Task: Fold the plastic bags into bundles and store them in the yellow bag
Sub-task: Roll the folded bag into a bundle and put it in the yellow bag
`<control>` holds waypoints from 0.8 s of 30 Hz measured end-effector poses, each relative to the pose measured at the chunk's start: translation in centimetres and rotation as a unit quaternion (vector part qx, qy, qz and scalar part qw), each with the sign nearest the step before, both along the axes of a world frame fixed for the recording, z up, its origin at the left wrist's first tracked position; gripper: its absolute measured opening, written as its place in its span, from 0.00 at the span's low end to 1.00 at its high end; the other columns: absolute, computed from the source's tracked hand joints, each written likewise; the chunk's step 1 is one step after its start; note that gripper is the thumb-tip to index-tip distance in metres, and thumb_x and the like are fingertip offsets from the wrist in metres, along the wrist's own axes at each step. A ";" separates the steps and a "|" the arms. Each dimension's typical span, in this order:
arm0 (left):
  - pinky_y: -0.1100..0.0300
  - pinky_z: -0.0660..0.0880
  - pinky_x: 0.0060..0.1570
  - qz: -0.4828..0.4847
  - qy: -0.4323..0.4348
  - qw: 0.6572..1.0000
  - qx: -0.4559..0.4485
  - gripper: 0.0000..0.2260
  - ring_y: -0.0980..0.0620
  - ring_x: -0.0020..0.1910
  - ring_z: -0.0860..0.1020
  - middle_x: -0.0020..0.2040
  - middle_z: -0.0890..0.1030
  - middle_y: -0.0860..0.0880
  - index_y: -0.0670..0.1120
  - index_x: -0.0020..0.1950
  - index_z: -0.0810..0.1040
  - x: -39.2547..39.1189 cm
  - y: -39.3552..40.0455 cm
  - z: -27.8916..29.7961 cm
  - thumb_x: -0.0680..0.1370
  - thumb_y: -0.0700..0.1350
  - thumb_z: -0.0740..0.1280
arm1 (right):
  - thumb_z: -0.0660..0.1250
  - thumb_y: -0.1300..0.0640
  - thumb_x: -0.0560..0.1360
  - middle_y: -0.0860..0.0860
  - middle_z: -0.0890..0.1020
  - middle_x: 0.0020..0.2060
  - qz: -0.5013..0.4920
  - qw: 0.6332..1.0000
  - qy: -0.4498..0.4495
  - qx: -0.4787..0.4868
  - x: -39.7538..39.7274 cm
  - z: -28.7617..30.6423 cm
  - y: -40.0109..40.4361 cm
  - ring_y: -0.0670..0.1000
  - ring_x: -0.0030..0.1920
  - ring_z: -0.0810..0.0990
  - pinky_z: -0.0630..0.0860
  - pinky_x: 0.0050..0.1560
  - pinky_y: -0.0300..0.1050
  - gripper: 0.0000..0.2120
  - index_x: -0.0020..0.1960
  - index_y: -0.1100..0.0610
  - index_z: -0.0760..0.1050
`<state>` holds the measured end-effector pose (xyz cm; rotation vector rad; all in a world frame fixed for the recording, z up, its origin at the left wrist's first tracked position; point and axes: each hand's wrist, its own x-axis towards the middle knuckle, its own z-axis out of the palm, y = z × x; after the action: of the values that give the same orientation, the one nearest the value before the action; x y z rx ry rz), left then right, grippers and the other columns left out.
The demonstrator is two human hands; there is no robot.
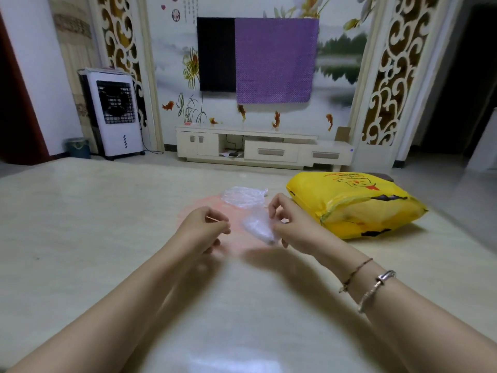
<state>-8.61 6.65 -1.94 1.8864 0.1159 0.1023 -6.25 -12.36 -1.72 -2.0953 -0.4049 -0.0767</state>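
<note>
Plastic bag bundle (259, 227) pinched in right hand (291, 224) fingers; left hand (204, 227) fingers curled together (apparently empty).

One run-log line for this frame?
right hand: grips clear bundle | left hand: curled, empty | loose bag: on table | yellow bag: right

This is a home living room. At the top centre of the frame a flat television (216, 53) hangs on a wall painted with a lake scene, flowers and goldfish, half draped with a purple cloth (275, 60). Below it stands a low cream cabinet (265, 148) with doors and drawers. At the upper left stand a white air cooler (114, 113) and a small bin (78, 147). Carved scrollwork panels (387, 76) flank the wall, and a pale glossy floor (80, 224) fills the lower frame.
</note>
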 end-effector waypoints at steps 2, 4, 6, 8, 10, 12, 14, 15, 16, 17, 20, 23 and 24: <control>0.62 0.67 0.33 -0.028 -0.010 0.999 0.021 0.03 0.52 0.30 0.72 0.43 0.81 0.47 0.44 0.49 0.76 -0.2 -2.1 0.7 0.76 0.40 0.67 | 0.53 0.73 0.72 0.50 0.73 0.33 -0.007 1.000 -0.006 -0.024 -0.7 1.3 -2.3 0.50 0.31 0.71 0.71 0.30 0.42 0.16 0.37 0.55 0.70; 0.66 0.68 0.29 -0.058 -0.027 0.996 0.055 0.04 0.54 0.30 0.73 0.42 0.81 0.48 0.44 0.48 0.76 0.0 -4.6 0.8 0.76 0.43 0.69 | 0.54 0.74 0.71 0.50 0.73 0.32 -0.033 0.999 0.009 -0.010 -1.4 1.9 -5.4 0.49 0.31 0.71 0.73 0.32 0.42 0.16 0.35 0.56 0.73; 0.66 0.69 0.29 -0.079 -0.054 0.991 0.088 0.09 0.55 0.31 0.74 0.41 0.81 0.49 0.45 0.47 0.76 0.7 -7.7 0.6 0.74 0.49 0.71 | 0.55 0.74 0.71 0.52 0.73 0.34 -0.068 0.998 0.018 0.006 -2.0 1.7 -9.0 0.51 0.32 0.72 0.75 0.35 0.43 0.16 0.35 0.58 0.75; 0.62 0.71 0.33 -0.089 -0.078 0.985 0.123 0.14 0.56 0.33 0.75 0.39 0.80 0.51 0.46 0.46 0.76 1.4 -10.4 0.2 0.72 0.54 0.73 | 0.56 0.74 0.71 0.56 0.74 0.36 -0.112 0.994 0.005 0.014 -2.0 1.0 -11.9 0.53 0.32 0.74 0.77 0.37 0.48 0.16 0.36 0.58 0.77; 0.60 0.72 0.36 -0.093 -0.098 0.979 0.152 0.15 0.57 0.33 0.76 0.36 0.78 0.53 0.47 0.44 0.74 2.3 -13.0 -0.3 0.71 0.56 0.73 | 0.57 0.72 0.71 0.59 0.77 0.38 -0.161 0.986 -0.029 0.015 -1.3 0.1 -14.0 0.56 0.34 0.76 0.79 0.42 0.55 0.16 0.38 0.57 0.79; 0.53 0.76 0.44 -0.088 -0.129 0.974 0.166 0.13 0.53 0.39 0.78 0.37 0.78 0.53 0.49 0.41 0.73 3.4 -14.9 -1.1 0.72 0.57 0.72 | 0.59 0.70 0.72 0.56 0.81 0.43 -0.172 0.983 -0.056 0.017 -0.1 -0.3 -15.1 0.60 0.39 0.79 0.79 0.47 0.58 0.16 0.42 0.54 0.81; 0.47 0.76 0.47 -0.073 -0.168 0.971 0.156 0.12 0.48 0.42 0.78 0.38 0.79 0.51 0.48 0.40 0.73 4.2 -15.9 -1.8 0.72 0.56 0.67 | 0.59 0.71 0.74 0.52 0.82 0.48 -0.139 0.988 -0.062 0.029 1.0 -0.4 -14.8 0.56 0.47 0.80 0.78 0.51 0.52 0.16 0.47 0.54 0.81; 0.46 0.76 0.46 -0.068 -0.186 0.969 0.150 0.11 0.48 0.42 0.78 0.38 0.79 0.51 0.48 0.40 0.73 4.7 -16.2 -2.3 0.72 0.56 0.64 | 0.60 0.71 0.75 0.52 0.82 0.50 -0.115 0.991 -0.057 0.034 1.7 -0.5 -14.5 0.53 0.49 0.79 0.78 0.52 0.48 0.15 0.49 0.54 0.80; 0.46 0.76 0.46 -0.065 -0.202 0.966 0.150 0.11 0.47 0.42 0.78 0.37 0.79 0.51 0.48 0.40 0.73 5.1 -16.3 -2.7 0.71 0.55 0.62 | 0.60 0.70 0.76 0.52 0.82 0.51 -0.098 0.994 -0.051 0.027 2.4 -0.8 -14.0 0.49 0.51 0.79 0.76 0.53 0.44 0.14 0.51 0.55 0.79; 0.47 0.76 0.46 -0.064 -0.218 0.962 0.153 0.11 0.46 0.42 0.79 0.37 0.80 0.51 0.48 0.41 0.74 5.4 -16.3 -3.0 0.71 0.55 0.60 | 0.61 0.68 0.76 0.52 0.81 0.52 -0.086 0.995 -0.047 0.007 3.0 -1.1 -13.5 0.48 0.52 0.78 0.75 0.54 0.42 0.13 0.53 0.56 0.79; 0.47 0.76 0.47 -0.069 -0.250 0.955 0.145 0.14 0.46 0.44 0.79 0.38 0.80 0.52 0.48 0.42 0.76 6.0 -16.1 -3.8 0.70 0.56 0.58 | 0.60 0.64 0.77 0.54 0.82 0.53 -0.076 0.997 -0.009 -0.033 5.1 -2.2 -12.1 0.49 0.54 0.78 0.74 0.53 0.40 0.12 0.57 0.58 0.78; 0.47 0.75 0.46 -0.082 -0.261 0.950 0.148 0.11 0.46 0.46 0.78 0.38 0.80 0.55 0.51 0.40 0.74 6.0 -16.0 -4.0 0.69 0.56 0.59 | 0.56 0.63 0.80 0.60 0.77 0.62 -0.116 0.981 0.096 -0.124 6.4 -2.3 -10.6 0.58 0.62 0.75 0.70 0.59 0.46 0.16 0.66 0.63 0.72; 0.48 0.75 0.46 -0.085 -0.263 0.949 0.153 0.09 0.46 0.46 0.78 0.38 0.79 0.55 0.53 0.39 0.73 6.0 -16.0 -4.0 0.69 0.56 0.59 | 0.53 0.64 0.82 0.61 0.73 0.67 -0.122 0.974 0.112 -0.154 6.6 -2.0 -10.0 0.59 0.66 0.72 0.65 0.63 0.45 0.17 0.69 0.65 0.68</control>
<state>-2.65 -9.40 -5.97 2.1029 -0.4518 0.5255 0.34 -22.38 -3.75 -2.4203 -0.0215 0.0834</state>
